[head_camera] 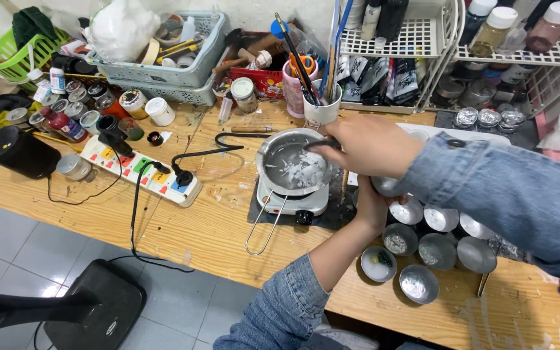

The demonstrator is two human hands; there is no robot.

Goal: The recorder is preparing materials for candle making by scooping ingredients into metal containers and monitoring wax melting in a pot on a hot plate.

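Right hand [365, 144] curled over metal pot [291, 163]

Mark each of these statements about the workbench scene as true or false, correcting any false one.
1. The metal pot sits on a small white hot plate. True.
2. The right hand reaches over the pot's rim. True.
3. The pot is empty. False: white chunks lie in it.
4. The left hand rests on the power strip. False: it is by the round metal tins, far from the strip.
5. A green basket stands at the bench's far left corner. True.
6. The scissors lie flat on the bench. False: they stand upright in a pink cup.
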